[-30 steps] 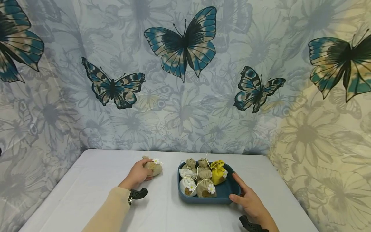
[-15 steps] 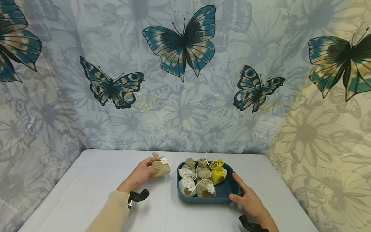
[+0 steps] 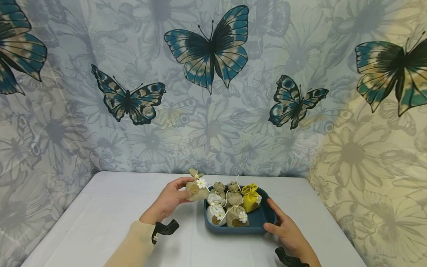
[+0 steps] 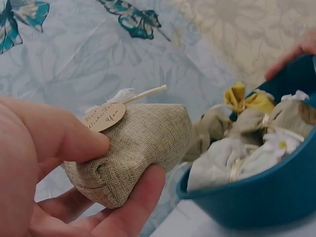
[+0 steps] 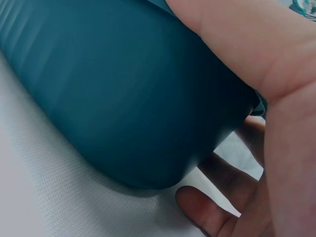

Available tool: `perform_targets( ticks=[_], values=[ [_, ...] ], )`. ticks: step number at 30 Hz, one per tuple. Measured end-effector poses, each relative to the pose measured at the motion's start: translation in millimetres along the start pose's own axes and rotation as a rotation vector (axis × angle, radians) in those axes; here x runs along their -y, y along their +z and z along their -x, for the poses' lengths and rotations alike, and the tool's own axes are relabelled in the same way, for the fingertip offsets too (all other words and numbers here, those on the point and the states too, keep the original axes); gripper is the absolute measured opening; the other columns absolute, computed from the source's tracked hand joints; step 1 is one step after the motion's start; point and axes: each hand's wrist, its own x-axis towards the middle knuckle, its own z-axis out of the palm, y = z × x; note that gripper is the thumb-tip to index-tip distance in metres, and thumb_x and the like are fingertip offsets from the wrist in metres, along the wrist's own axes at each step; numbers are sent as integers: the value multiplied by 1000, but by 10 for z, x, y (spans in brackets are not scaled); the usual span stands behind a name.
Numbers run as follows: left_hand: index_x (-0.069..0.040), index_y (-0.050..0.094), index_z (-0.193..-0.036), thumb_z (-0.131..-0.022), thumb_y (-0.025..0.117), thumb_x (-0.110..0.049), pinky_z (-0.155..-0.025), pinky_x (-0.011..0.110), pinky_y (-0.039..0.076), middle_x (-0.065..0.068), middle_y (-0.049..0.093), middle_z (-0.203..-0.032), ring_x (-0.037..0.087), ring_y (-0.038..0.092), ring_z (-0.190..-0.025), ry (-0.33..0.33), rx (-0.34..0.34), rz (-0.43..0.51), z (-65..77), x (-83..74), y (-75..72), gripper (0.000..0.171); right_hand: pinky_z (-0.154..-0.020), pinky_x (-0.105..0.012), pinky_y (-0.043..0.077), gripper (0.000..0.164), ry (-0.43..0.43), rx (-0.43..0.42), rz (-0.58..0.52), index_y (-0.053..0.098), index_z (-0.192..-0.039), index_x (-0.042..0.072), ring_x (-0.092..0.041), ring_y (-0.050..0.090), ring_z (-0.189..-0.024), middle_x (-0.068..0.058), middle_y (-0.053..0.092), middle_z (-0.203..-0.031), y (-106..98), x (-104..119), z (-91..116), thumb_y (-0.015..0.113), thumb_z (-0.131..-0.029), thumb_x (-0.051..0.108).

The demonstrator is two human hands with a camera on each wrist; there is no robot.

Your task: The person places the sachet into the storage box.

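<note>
My left hand (image 3: 169,199) holds a small beige burlap drawstring pouch (image 3: 197,192) between thumb and fingers, above the table at the left end of a dark blue tray (image 3: 241,230). A white flower and a cord hang at the pouch's neck. Its round tag (image 4: 109,117) carries handwriting in the left wrist view. At the tray's right end, my right hand (image 3: 287,230) grips the rim, thumb on the near corner and fingers along the side. Inside the tray sit a white pouch (image 3: 215,213), several beige pouches (image 3: 237,215) and a yellow pouch (image 3: 251,200).
A white cloth covers the table (image 3: 110,207). Behind it hangs a floral fabric backdrop (image 3: 213,129) with large butterflies. The tray's bare floor (image 3: 261,218) shows at its right end.
My left hand has lifted the beige pouch off the table and carried it right, up to the tray's left end. The right hand and the tray have stayed put.
</note>
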Motion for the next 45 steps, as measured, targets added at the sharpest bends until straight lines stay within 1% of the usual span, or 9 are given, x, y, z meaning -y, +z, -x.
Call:
perform_targets(
  ticks=[5, 12, 17, 24, 29, 35, 38, 41, 45],
  values=[
    [3, 54, -137, -91, 61, 5, -83, 40, 55, 23, 47, -136, 24, 63, -101, 29, 47, -20, -28, -22, 163, 46, -94, -16, 37, 80, 6, 1, -5, 25, -160, 16, -37, 13, -145, -9, 16, -164, -7, 5, 2, 71, -95, 17],
    [-2, 60, -131, -87, 65, 2, -83, 39, 54, 19, 49, -136, 21, 62, -95, 23, 81, -58, -72, -1, 382, 45, -94, -17, 37, 80, 13, 0, -9, 25, -160, 15, -37, 15, -144, -8, 17, -163, 0, 15, 5, 71, -94, 18],
    [-3, 63, -128, -85, 67, 1, -74, 35, 52, 16, 51, -134, 18, 58, -85, 31, 99, -86, -112, 11, 590, 44, -94, -18, 39, 80, 18, 2, -3, 25, -160, 16, -36, 15, -144, -8, 17, -163, -5, 27, 5, 71, -94, 18],
    [-6, 64, -128, -88, 68, 1, -77, 49, 56, 12, 54, -127, 21, 62, -81, 32, 155, -75, -168, 53, 904, 40, -95, -19, 38, 80, 32, 3, 2, 25, -160, 18, -35, 15, -145, -7, 17, -164, -6, 48, 9, 71, -94, 19],
    [-14, 66, -126, -90, 70, -2, -82, 48, 52, 6, 51, -132, 19, 58, -82, 26, 180, -102, -208, 121, 1108, 39, -94, -19, 39, 80, -6, 13, -3, 24, -160, 13, -39, 12, -145, -12, 15, -164, -6, 49, 13, 70, -95, 16],
    [-16, 68, -123, -90, 70, 0, -80, 43, 51, 2, 53, -132, 18, 60, -88, 10, 170, -116, -251, 213, 1327, 37, -96, -20, 39, 80, -24, 21, -49, 23, -160, 10, -39, 13, -144, -14, 13, -164, 5, 45, 10, 70, -95, 12],
    [-17, 69, -122, -91, 69, 0, -74, 38, 51, 0, 54, -130, 16, 59, -84, -4, 158, -120, -277, 239, 1413, 36, -95, -21, 42, 81, -23, 16, -78, 23, -159, 10, -41, 19, -142, -14, 13, -164, 11, 60, 13, 71, -94, 11],
    [-22, 68, -125, -94, 67, -4, -61, 32, 45, -2, 56, -126, 14, 51, -67, -15, 176, -164, -302, 269, 1481, 35, -92, -22, 45, 81, -12, 9, -107, 24, -159, 11, -40, 26, -140, -14, 13, -164, 11, 74, 18, 71, -93, 9],
    [-26, 67, -126, -95, 66, -7, -52, 29, 38, -1, 63, -106, 14, 42, -56, -24, 199, -236, -322, 326, 1553, 36, -90, -24, 47, 81, -8, 12, -123, 25, -159, 12, -35, 36, -135, -14, 14, -164, 12, 75, 18, 71, -93, 8]
  ],
)
